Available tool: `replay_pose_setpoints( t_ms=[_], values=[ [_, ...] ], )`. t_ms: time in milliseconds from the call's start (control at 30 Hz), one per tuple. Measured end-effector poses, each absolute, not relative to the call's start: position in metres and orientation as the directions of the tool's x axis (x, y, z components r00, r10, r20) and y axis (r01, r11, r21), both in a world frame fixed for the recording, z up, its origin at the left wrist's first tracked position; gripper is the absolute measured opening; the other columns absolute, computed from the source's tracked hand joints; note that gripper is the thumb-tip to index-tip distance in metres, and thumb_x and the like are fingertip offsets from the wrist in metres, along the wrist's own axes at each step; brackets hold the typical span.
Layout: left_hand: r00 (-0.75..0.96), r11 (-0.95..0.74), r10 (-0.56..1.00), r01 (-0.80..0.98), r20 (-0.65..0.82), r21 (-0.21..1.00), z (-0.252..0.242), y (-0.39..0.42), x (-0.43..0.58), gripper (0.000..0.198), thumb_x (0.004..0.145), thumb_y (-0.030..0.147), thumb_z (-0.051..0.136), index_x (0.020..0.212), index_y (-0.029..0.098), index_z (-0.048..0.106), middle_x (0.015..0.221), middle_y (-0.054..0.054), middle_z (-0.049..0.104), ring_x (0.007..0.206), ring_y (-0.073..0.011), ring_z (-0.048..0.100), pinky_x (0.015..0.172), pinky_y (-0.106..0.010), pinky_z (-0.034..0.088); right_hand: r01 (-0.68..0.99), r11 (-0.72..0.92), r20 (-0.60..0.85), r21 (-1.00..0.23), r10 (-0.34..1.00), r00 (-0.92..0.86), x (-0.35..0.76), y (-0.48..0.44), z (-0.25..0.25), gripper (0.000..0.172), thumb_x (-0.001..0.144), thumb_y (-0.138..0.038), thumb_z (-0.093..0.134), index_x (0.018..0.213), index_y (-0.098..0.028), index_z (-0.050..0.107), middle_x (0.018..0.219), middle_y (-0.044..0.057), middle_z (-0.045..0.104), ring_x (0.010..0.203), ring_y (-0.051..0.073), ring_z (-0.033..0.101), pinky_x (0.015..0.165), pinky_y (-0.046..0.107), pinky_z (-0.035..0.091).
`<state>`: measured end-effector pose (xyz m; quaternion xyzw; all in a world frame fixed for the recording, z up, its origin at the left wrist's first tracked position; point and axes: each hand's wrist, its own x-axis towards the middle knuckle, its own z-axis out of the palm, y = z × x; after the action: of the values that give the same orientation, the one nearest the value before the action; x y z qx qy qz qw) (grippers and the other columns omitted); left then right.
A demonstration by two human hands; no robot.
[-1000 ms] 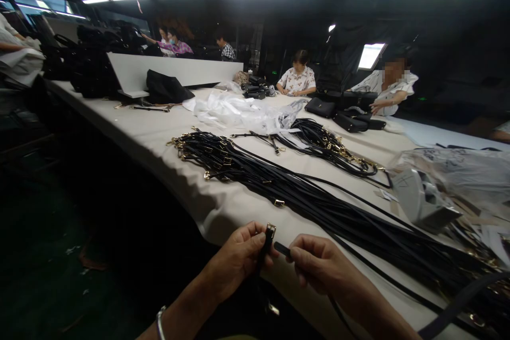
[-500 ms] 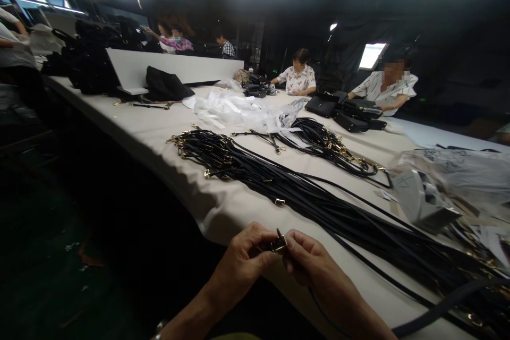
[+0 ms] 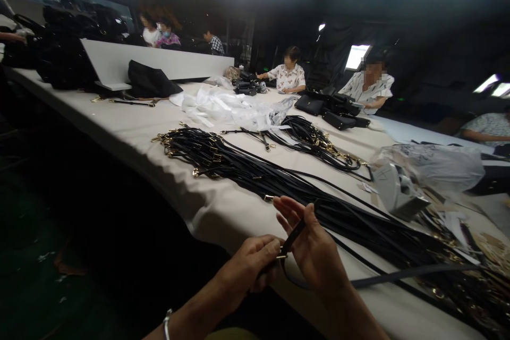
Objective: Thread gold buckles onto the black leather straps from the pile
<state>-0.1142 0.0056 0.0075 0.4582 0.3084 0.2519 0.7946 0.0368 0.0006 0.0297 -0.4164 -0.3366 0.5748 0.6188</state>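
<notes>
My left hand (image 3: 255,260) pinches a black strap by its gold buckle (image 3: 281,253), low in front of me at the table's near edge. From the buckle the strap (image 3: 295,235) runs up to my right hand (image 3: 316,249), which grips its end between thumb and fingers. The other fingers of that hand are stretched out. A loop of the strap hangs below the buckle, passing behind my right wrist. Just beyond my hands lies a long bundle of black straps (image 3: 247,164) with gold buckles and clasps at its far left end.
Another pile of straps (image 3: 314,141) lies behind the bundle. White plastic wrapping (image 3: 227,106), black bags (image 3: 334,109), a grey-white dispenser-like object (image 3: 398,188) and a clear plastic bag (image 3: 438,162) are on the cloth-covered table (image 3: 131,122). Several people sit across it.
My right hand has risen and opened its outer fingers, drawing the strap's end up through the buckle. My left hand stays at the buckle. The view has turned slightly right.
</notes>
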Motion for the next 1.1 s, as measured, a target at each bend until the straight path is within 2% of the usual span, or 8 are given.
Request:
replay_pose_setpoints(
  t_ms=[133,300,400,467,600,800,967,1100],
  values=[
    [0.740,0.488,0.607,-0.062,-0.288,0.870,-0.002,0.005,-0.109,0.045,0.088,0.053,0.057,0.092,0.011,0.071,0.050,0.006,0.044,0.039,-0.0058,0.031,0.037,-0.018,0.019,-0.691,-0.015,-0.098,-0.723,0.992,0.081,0.060,0.001,0.040,0.045,0.098,-0.058,0.043,0.111,-0.027,0.073,0.123,0.006,0.071,0.133,0.025,0.049,0.117,0.046,0.029],
    [0.669,0.368,0.694,-0.011,-0.267,0.930,-0.003,0.011,-0.107,0.045,0.083,0.058,0.061,0.077,0.014,0.064,0.048,0.006,0.043,0.039,-0.0059,0.028,0.038,-0.020,0.017,-0.755,-0.029,-0.157,-0.654,0.983,0.098,0.085,-0.009,0.031,0.041,0.095,-0.058,0.049,0.111,-0.028,0.073,0.118,0.004,0.073,0.126,0.024,0.056,0.112,0.046,0.038],
    [0.604,0.185,0.772,0.087,-0.200,0.979,0.002,0.014,-0.108,0.039,0.084,0.051,0.061,0.071,0.014,0.062,0.050,0.006,0.044,0.046,-0.0077,0.033,0.044,-0.020,0.022,-0.651,-0.113,-0.212,-0.751,0.974,0.076,0.090,-0.020,0.020,0.039,0.087,-0.055,0.066,0.109,-0.024,0.074,0.112,0.007,0.075,0.113,0.026,0.063,0.102,0.045,0.047],
    [0.579,0.083,0.799,0.160,-0.162,0.984,0.005,0.014,-0.107,0.035,0.084,0.045,0.062,0.068,0.015,0.059,0.055,0.005,0.045,0.052,-0.0089,0.036,0.048,-0.021,0.025,-0.508,-0.197,-0.256,-0.838,0.966,0.047,0.088,-0.028,0.015,0.035,0.079,-0.046,0.078,0.101,-0.019,0.077,0.098,0.008,0.076,0.095,0.024,0.067,0.089,0.039,0.052],
    [0.566,-0.018,0.817,0.221,-0.113,0.975,0.008,0.014,-0.103,0.030,0.086,0.040,0.061,0.070,0.014,0.062,0.060,0.005,0.048,0.058,-0.0107,0.040,0.054,-0.022,0.030,-0.339,-0.250,-0.276,-0.907,0.961,0.030,0.079,-0.036,0.012,0.026,0.077,-0.038,0.082,0.085,-0.014,0.077,0.072,0.004,0.072,0.070,0.016,0.064,0.073,0.029,0.051],
    [0.625,0.040,0.768,0.171,-0.139,0.984,0.006,0.019,-0.103,0.022,0.086,0.032,0.055,0.087,0.014,0.068,0.070,0.000,0.062,0.066,-0.0145,0.052,0.061,-0.023,0.037,-0.452,-0.217,-0.284,-0.865,0.955,0.083,0.076,-0.035,0.012,0.021,0.076,-0.032,0.081,0.086,-0.018,0.071,0.080,0.005,0.074,0.075,0.019,0.066,0.062,0.026,0.049],
    [0.580,0.057,0.803,0.151,-0.135,0.987,0.006,0.016,-0.102,0.021,0.086,0.029,0.057,0.094,0.014,0.069,0.075,-0.002,0.066,0.068,-0.0154,0.057,0.062,-0.023,0.040,-0.378,-0.198,-0.268,-0.904,0.953,0.140,0.073,-0.040,0.010,0.021,0.077,-0.034,0.080,0.085,-0.018,0.069,0.078,0.004,0.073,0.073,0.019,0.064,0.061,0.025,0.046],
    [0.543,0.031,0.831,0.171,-0.120,0.985,0.011,0.013,-0.100,0.022,0.087,0.030,0.057,0.099,0.014,0.067,0.070,-0.001,0.067,0.064,-0.0152,0.058,0.061,-0.023,0.041,-0.225,-0.151,-0.185,-0.963,0.973,0.137,0.072,-0.044,0.012,0.022,0.082,-0.038,0.075,0.086,-0.017,0.071,0.078,0.004,0.071,0.071,0.017,0.058,0.064,0.027,0.046]
  ],
)
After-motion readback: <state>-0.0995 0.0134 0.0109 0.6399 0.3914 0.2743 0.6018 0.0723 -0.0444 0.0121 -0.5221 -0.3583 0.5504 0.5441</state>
